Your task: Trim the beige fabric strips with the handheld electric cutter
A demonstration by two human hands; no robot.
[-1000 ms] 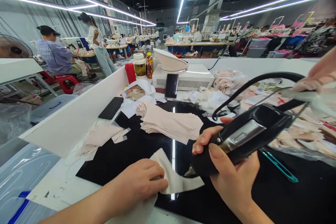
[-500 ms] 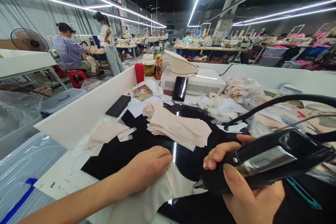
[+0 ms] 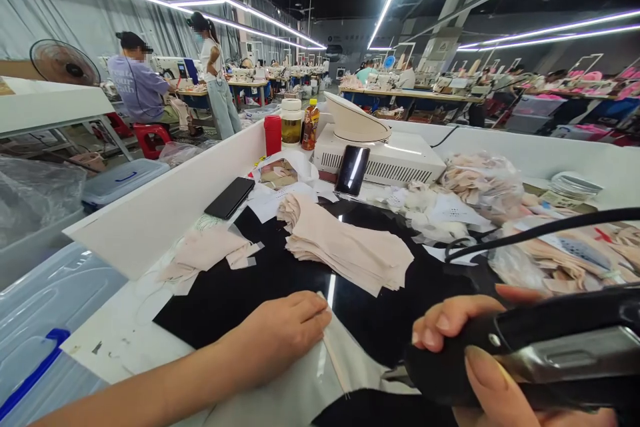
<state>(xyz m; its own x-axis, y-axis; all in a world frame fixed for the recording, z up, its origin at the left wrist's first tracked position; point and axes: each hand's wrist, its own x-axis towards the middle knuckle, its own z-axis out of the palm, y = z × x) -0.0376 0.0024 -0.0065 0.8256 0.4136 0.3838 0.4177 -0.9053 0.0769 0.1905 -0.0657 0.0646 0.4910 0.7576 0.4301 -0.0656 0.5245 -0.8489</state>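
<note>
My right hand (image 3: 487, 360) grips a black corded hand tool (image 3: 555, 347) with a silvery metal panel on its side. The tool's pointed metal tip (image 3: 400, 375) meets the right end of a pale cloth piece (image 3: 357, 357), which has a narrow pinkish strip along it. On that cloth rests my left hand (image 3: 295, 327), fingers closed together at its upper edge; the fingertips' undersides are hidden. Just beyond my hands, a stack of pale pink fabric pieces (image 3: 350, 240) lies on the black work surface (image 3: 240, 307).
Loose pink scraps (image 3: 210, 250) and a black phone (image 3: 230, 198) are at left. Another phone (image 3: 352, 170) leans against a white machine (image 3: 380, 153). Bagged fabric pieces (image 3: 483, 180) lie at right, where the tool's cord (image 3: 540, 230) crosses. Low white walls (image 3: 165, 207) edge the table.
The tool and my right hand have shifted right and slightly down, with the tip still at the cloth. My left hand stays on the cloth. The whole view has shifted a little.
</note>
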